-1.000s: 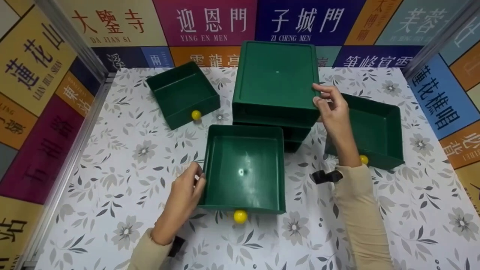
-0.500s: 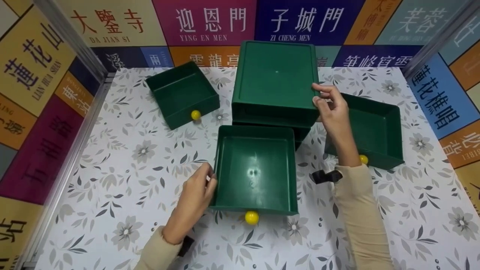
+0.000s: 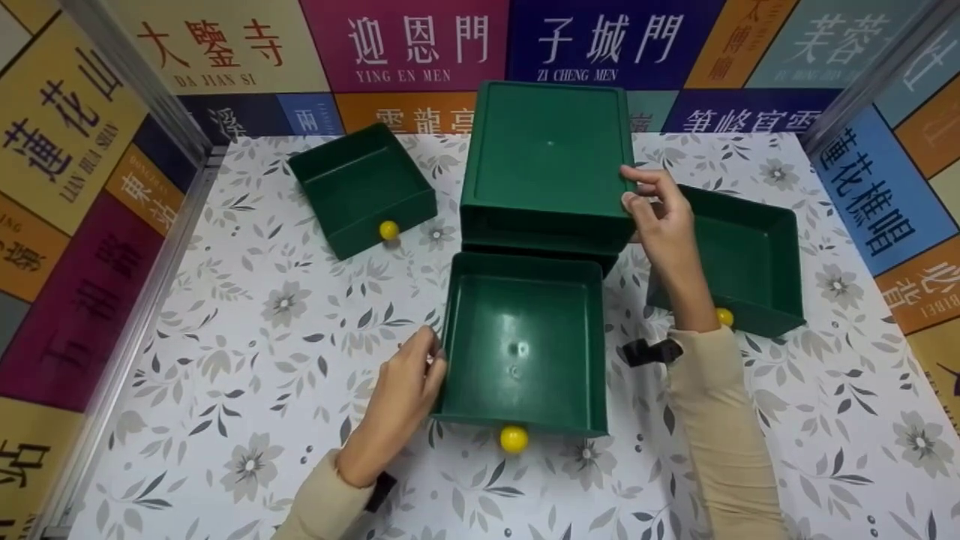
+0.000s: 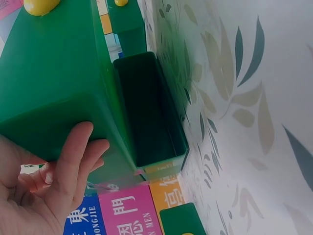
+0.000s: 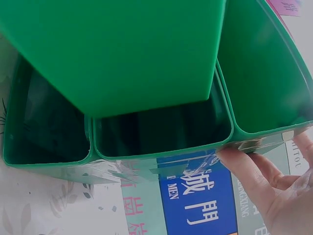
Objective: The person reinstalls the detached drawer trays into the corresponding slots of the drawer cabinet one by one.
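Note:
A green drawer [image 3: 525, 360] with a round yellow knob [image 3: 514, 439] is held up before the green drawer cabinet [image 3: 551, 142]. My left hand [image 3: 405, 382] grips the drawer by its left wall; in the left wrist view its fingers [image 4: 73, 156] lie against the drawer's outside. At the cabinet's top right front edge, my right hand [image 3: 667, 221] holds on with thumb and fingers. The right wrist view shows several open compartments side by side, and the drawer's back end overlaps the middle one. Whether it has entered that opening, I cannot tell. The held drawer has nothing inside.
Another green drawer [image 3: 364, 191] rests at the back left, its yellow knob [image 3: 388, 230] facing forward. A further drawer [image 3: 750, 259] lies right of the cabinet, partly behind my right forearm. Printed panels [image 3: 405, 45] wall in the flower-patterned table [image 3: 247, 360] at back and sides.
My left hand has carried the drawer to the right, so it now stands more squarely in front of the cabinet. The right hand stays at the cabinet's edge.

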A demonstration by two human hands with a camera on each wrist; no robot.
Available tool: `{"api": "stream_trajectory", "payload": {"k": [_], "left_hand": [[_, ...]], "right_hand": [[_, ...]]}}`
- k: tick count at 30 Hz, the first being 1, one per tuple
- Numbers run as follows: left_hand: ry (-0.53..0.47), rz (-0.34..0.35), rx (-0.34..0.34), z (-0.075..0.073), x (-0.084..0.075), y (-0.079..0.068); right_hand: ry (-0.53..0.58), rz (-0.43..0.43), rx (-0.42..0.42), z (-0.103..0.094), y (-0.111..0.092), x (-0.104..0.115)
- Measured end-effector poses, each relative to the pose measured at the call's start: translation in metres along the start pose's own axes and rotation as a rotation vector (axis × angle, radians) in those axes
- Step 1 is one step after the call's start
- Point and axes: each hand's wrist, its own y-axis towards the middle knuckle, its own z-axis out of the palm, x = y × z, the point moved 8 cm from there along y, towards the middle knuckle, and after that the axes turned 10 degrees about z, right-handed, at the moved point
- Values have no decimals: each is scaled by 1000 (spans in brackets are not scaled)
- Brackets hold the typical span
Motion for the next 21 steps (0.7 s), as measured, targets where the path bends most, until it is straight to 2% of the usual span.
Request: {"api": "stream_trajectory", "payload": {"k": [9, 16, 21], "left_hand": [[19, 33, -1, 5, -2, 0], [6, 15, 26, 11, 1, -1], [19, 21, 21, 15, 3, -2]], "right_hand": [[-29, 20, 5, 0, 0, 0], [-20, 37, 11, 1, 0, 0], [-16, 37, 14, 1, 1, -1]]}}
